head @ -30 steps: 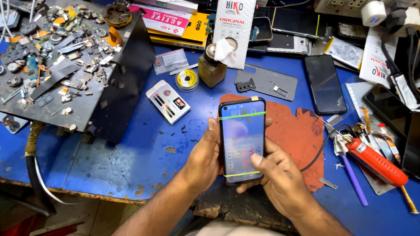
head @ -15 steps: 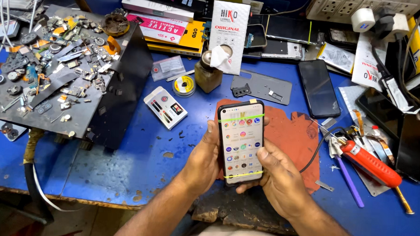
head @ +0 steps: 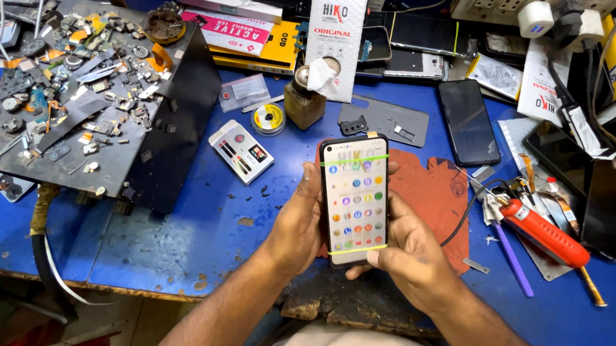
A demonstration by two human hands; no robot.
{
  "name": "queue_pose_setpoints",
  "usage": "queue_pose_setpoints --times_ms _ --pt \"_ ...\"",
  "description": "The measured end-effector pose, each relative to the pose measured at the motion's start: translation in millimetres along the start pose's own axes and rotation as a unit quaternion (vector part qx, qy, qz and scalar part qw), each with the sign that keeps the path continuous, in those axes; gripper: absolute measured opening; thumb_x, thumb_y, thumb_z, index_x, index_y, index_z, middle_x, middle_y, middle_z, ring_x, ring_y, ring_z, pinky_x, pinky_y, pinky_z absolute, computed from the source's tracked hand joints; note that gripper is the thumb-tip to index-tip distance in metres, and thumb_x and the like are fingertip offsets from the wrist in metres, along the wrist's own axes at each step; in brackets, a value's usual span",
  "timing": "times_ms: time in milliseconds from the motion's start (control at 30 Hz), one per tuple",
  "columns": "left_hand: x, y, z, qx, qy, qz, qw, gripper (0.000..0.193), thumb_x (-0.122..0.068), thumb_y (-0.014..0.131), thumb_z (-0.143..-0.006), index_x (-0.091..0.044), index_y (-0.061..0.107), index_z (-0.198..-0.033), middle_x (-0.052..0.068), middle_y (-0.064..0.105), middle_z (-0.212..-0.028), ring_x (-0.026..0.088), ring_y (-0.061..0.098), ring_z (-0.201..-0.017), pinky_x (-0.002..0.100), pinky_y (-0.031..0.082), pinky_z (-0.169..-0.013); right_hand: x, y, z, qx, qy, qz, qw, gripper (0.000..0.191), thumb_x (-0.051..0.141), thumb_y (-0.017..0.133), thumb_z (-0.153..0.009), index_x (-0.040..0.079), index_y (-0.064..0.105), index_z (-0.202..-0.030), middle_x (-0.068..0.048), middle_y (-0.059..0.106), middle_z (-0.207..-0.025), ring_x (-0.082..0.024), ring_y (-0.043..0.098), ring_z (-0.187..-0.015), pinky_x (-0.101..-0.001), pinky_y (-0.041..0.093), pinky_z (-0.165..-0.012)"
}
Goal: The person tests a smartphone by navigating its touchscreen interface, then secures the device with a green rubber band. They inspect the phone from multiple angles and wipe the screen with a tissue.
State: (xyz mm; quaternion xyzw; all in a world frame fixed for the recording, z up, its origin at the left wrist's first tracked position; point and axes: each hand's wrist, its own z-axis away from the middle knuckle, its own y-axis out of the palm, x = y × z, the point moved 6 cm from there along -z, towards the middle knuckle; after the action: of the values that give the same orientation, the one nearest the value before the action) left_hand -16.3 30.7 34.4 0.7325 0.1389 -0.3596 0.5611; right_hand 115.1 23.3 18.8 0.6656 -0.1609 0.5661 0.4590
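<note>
Head view: left hand (head: 299, 224), right hand (head: 409, 257) grip lit smartphone (head: 354, 199).

Both forearms are bare to the elbow — no sleeves, watch or rings on the left hand (head: 299, 221) or right hand (head: 408, 257). Light, pale cloth — perhaps a garment — shows at the bottom edge.

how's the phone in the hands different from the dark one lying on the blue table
The lit smartphone with yellow bands is held up by the left hand and right hand; the dark black smartphone lies flat on the blue table, untouched. The held one's screen shows rows of coloured icons; the other's is blank. Only the held one has bands across it. Both are slim rectangular slabs.
</note>
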Motion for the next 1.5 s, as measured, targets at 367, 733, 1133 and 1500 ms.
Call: queue_pose_setpoints --times_ms 367,733,1133,1500 --pt "-1 -1 0 -0.008 0.024 0.021 0.999 0.085 -0.067 0.025 -0.104 -0.003 0.037 -0.159 0.018 0.051 -0.155 0.030 0.059 -0.132 0.047 0.053 -0.109 -7 -2 1 -0.042 0.004 0.059 0.997 0.083 0.008 0.066 -0.088 0.005 0.021 -0.158 -0.016 0.057 -0.135 -0.029 0.067 -0.113 -0.0441 0.065 -0.075" --pt "1 -5 -1 0.005 0.017 0.000 1.000 0.090 -0.069 0.025 -0.102 0.000 0.038 -0.158 0.017 0.053 -0.153 0.027 0.060 -0.129 0.043 0.053 -0.106 -3 -6 3 -0.019 -0.029 0.081 0.996 0.080 0.015 0.067 -0.090 0.000 0.024 -0.156 -0.018 0.058 -0.133 -0.025 0.067 -0.112 -0.0430 0.065 -0.079" --pt "-4 -10 -11 -0.142 0.104 -0.236 0.956 0.098 -0.006 0.079 -0.078 -0.008 0.022 -0.158 0.014 0.055 -0.135 0.023 0.061 -0.120 0.041 0.053 -0.104 30 -4 2 -0.147 -0.015 0.374 0.916 0.069 0.007 0.059 -0.090 0.009 0.038 -0.155 -0.007 0.074 -0.119 -0.009 0.069 -0.095 -0.0266 0.058 -0.073" --pt "-8 -11 -10 -0.179 0.083 -0.206 0.958 0.095 -0.010 0.074 -0.082 -0.014 0.019 -0.158 0.014 0.047 -0.139 0.025 0.063 -0.119 0.043 0.058 -0.098 31 4 4 -0.107 -0.043 0.378 0.919 0.064 0.009 0.060 -0.093 0.007 0.040 -0.154 -0.011 0.053 -0.150 -0.023 0.059 -0.138 -0.0361 0.057 -0.101"
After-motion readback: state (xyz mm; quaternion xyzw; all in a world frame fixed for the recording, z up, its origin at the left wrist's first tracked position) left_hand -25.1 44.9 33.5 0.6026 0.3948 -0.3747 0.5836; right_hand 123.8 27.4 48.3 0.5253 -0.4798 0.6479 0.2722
